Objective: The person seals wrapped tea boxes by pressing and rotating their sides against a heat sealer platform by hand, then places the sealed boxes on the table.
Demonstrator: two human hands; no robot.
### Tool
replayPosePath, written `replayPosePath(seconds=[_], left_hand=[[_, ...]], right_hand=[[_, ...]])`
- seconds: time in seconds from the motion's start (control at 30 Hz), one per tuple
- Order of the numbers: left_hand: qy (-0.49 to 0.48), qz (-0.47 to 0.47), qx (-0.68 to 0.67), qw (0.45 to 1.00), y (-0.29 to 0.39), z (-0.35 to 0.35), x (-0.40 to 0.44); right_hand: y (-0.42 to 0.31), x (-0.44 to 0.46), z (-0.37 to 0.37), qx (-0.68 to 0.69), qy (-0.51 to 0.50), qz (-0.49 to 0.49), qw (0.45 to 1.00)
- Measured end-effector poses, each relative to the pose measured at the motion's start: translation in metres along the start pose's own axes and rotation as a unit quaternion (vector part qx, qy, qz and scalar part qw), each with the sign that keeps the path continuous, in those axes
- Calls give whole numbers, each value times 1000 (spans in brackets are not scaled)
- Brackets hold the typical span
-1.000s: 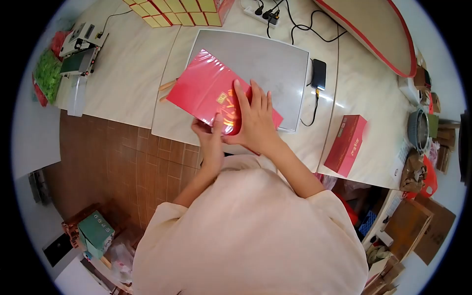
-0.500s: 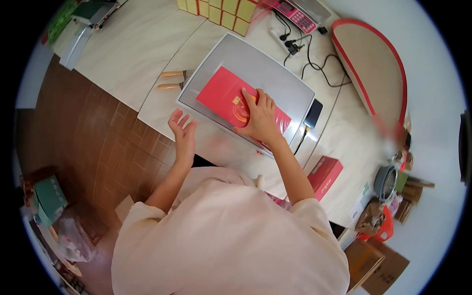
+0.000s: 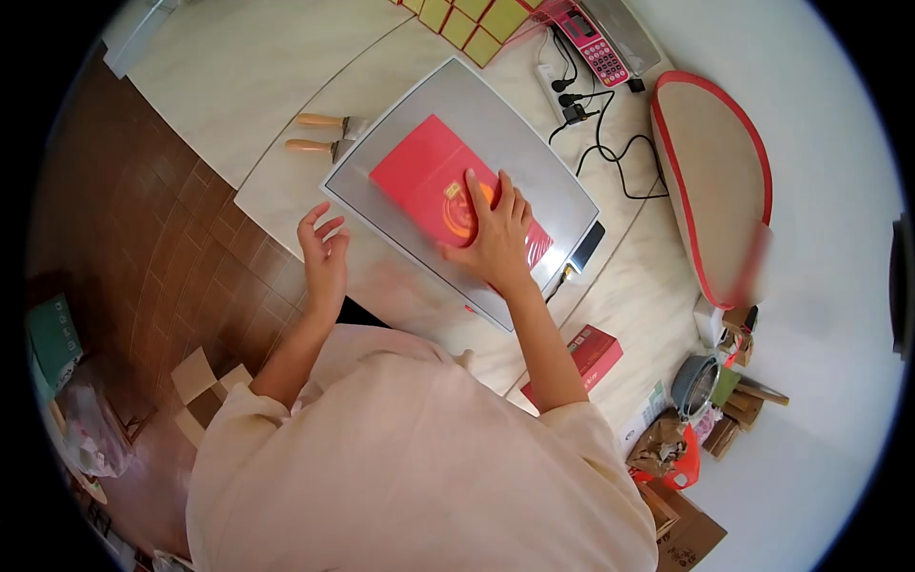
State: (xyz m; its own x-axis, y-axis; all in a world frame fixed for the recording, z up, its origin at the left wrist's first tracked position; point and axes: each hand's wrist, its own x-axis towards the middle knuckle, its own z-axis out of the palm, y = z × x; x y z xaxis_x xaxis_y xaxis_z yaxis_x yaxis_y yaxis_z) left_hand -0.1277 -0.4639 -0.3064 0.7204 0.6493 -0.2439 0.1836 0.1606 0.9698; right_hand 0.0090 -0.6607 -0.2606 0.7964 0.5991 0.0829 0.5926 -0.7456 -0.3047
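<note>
A flat red box (image 3: pixel 419 172) with a gold emblem lies on a grey, flat-topped plate (image 3: pixel 457 91) with a pale rim. Clear film glints at its right end. My right hand (image 3: pixel 500 234) grips the box across its width, thumb by the near edge and fingers reaching the far one. Off the plate's near left side, my left hand (image 3: pixel 324 262) hovers with fingers apart and loosely curled, holding nothing.
Two wooden-handled scrapers (image 3: pixel 319 121) lie left of the plate. A phone (image 3: pixel 587 246) sits at its right corner. Another red box (image 3: pixel 596 355) is nearer me. Black cables (image 3: pixel 610 157), a pink keypad device (image 3: pixel 602 62), stacked yellow boxes (image 3: pixel 481 46) and a red-rimmed beige panel (image 3: pixel 715 172) stand beyond.
The view has shifted and turned slightly. My right hand stays on the red box, which has hardly moved on the plate. My left hand remains raised beside the plate, still holding nothing.
</note>
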Motion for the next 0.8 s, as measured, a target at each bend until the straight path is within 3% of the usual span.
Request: replayPosePath(seconds=[0.23,0.4,0.63,0.8], left_hand=[[19,-13,-18,1000,-7,2,2],[11,-1,-15,1000,-8,2,0],[-9,14,-23,1000,0,3,-10],[-77,27,-42,996,11,5,-16]], right_hand=[[51,76,8,-33,41,-55,997],[80,113,16,-64,91,-39,993],[69,75,10,-61,91,-20,994],[46,23,5,-35,66,11,997]])
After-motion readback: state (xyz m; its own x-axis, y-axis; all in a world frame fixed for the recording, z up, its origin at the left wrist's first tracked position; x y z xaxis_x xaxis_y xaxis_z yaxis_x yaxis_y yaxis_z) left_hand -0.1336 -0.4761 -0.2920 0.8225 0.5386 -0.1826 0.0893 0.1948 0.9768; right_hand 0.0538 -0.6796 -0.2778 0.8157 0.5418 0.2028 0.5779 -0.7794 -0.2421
